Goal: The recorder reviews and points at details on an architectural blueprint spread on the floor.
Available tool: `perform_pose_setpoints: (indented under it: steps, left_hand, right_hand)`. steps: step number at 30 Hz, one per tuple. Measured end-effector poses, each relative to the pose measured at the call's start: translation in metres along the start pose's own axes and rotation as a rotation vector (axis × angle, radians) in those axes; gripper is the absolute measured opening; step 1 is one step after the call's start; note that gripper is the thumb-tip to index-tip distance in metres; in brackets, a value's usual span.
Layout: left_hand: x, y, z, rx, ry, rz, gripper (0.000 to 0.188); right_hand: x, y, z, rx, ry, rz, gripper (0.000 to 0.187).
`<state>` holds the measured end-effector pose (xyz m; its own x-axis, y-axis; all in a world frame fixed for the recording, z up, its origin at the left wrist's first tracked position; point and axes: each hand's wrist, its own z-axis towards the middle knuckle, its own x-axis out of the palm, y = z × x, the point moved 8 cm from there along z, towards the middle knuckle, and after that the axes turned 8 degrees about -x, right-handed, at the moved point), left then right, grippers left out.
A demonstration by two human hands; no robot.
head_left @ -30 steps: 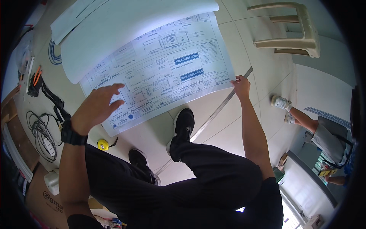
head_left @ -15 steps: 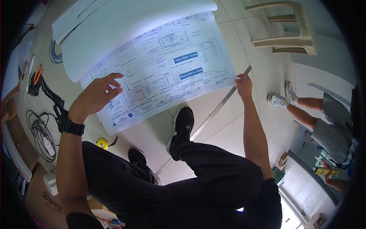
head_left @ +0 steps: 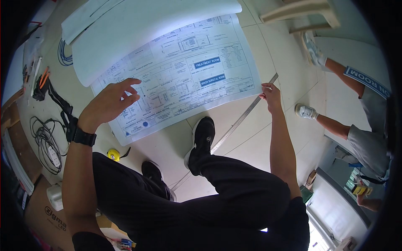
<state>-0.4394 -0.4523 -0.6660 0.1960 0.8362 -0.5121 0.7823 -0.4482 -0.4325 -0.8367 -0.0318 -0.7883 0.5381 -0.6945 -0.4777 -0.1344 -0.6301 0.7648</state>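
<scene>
A large printed construction drawing (head_left: 176,90) lies spread on the floor, with blue label boxes and line plans on it. Its upper sheets (head_left: 138,33) are folded back in a curl along the far side. My right hand (head_left: 271,98) pinches the near right corner of the drawing. Over the sheet's left part hovers my left hand (head_left: 113,101), fingers apart and holding nothing; whether a fingertip touches the paper I cannot tell. A long metal ruler (head_left: 234,125) runs diagonally along the floor, passing behind my right hand and my shoe.
To the left lie a grey extension cord (head_left: 51,152), orange-handled pliers (head_left: 44,78), a black strap (head_left: 58,102) and a blue cable coil (head_left: 64,54). A yellow tape measure (head_left: 113,154) rests near my left knee. At right, a person (head_left: 368,146) in grey shorts stands near a beige chair (head_left: 301,14).
The person at right has stepped toward the chair, one foot now farther up in view. The chair has shifted toward the top edge. My hands keep nearly the same pose.
</scene>
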Motion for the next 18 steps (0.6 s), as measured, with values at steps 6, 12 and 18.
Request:
perform_pose_setpoints:
  steps: [6,12,18]
  left_hand:
    - [0.005,-0.004,0.001,-0.005,0.008,0.002,0.045]
    - [0.014,-0.004,0.009,0.029,0.013,0.017,0.045]
    - [0.085,-0.047,0.029,0.22,0.091,-0.014,0.048]
  right_hand:
    - [-0.003,-0.005,-0.002,0.015,0.029,0.01,0.024]
    - [0.0,0.004,0.0,0.0,0.026,-0.019,0.033]
    - [-0.006,0.023,-0.002,0.022,0.027,0.172,0.032]
